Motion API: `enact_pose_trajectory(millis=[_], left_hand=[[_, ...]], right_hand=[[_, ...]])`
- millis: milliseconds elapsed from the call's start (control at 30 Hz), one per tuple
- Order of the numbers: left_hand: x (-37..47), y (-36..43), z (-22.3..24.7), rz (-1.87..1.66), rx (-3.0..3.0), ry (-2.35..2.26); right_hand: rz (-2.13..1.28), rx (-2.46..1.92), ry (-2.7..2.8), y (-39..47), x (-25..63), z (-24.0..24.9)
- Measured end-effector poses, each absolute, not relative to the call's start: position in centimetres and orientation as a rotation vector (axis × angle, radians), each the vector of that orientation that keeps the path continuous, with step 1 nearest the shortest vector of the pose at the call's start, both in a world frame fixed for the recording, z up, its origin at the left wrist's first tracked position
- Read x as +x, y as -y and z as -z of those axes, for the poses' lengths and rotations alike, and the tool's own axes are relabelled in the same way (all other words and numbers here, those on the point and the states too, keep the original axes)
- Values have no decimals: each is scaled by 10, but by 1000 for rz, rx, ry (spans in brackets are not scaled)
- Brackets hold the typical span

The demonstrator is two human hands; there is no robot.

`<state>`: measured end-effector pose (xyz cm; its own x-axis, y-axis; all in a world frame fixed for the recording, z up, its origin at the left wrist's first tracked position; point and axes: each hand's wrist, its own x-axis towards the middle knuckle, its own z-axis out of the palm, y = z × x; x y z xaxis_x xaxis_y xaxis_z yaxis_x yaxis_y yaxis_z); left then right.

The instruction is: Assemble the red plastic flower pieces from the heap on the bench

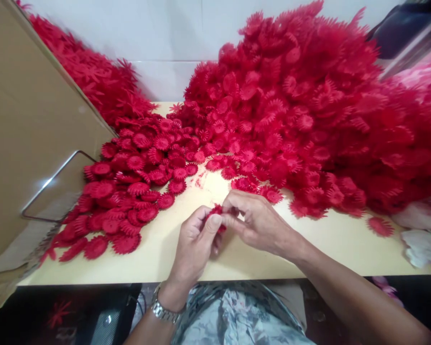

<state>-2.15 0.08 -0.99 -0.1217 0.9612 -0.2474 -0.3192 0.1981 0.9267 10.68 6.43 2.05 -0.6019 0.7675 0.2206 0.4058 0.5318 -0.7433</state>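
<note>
Just above the front part of the table, both my hands meet around one small red fringed disc [217, 211], like an artificial flower piece. My left hand [197, 242] pinches it between thumb and fingers from the left side. From the right, my right hand [255, 218] grips its edge with thumb and forefinger, the other fingers curled. Much of the disc is hidden behind my fingers. Thicker red fringed discs [111, 225] lie in a heap to the left of my hands. Behind and right of them rises a big pile of loose red fringed pieces [273, 105].
At left stands a cardboard panel [39, 120] with a bent metal wire [53, 177] in front. Red star-shaped pieces [89, 72] are heaped behind it. White crumpled material [422, 247] lies at the right of the cream table [158, 268]. A tiled wall [172, 38] closes the back.
</note>
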Motion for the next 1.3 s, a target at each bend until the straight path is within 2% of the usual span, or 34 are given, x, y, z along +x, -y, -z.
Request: enact_pose_trajectory(millis=[67, 200, 267, 333, 500, 667, 900, 1033, 1300], left_hand=[[-23, 2, 9, -1269, 701, -1142], [-26, 4, 7, -1322, 659, -1147], [-28, 2, 6, -1346, 610, -1163], [-28, -1, 5, -1351, 547, -1176], [-25, -5, 5, -1420, 435, -1055], [-24, -1, 8, -1389, 472, -971], [-26, 3, 15, -1476, 536, -1082], [-27, 1, 13, -1509, 477, -1052], [-48, 11, 2, -1529, 335, -1177]], right_hand=[[-757, -1045, 2147, -76, 112, -20], [-1, -1408, 2205, -103, 126, -27], [236, -1475, 2287, -107, 131, -33], [185, -1335, 2332, -100, 129, -37], [-401, -809, 2442, -66, 105, -25], [-491, -854, 2445, -62, 92, -3], [-604, -750, 2275, -62, 93, 1], [-361, -860, 2192, -62, 85, 2], [607, -1230, 2311, -125, 107, -18]])
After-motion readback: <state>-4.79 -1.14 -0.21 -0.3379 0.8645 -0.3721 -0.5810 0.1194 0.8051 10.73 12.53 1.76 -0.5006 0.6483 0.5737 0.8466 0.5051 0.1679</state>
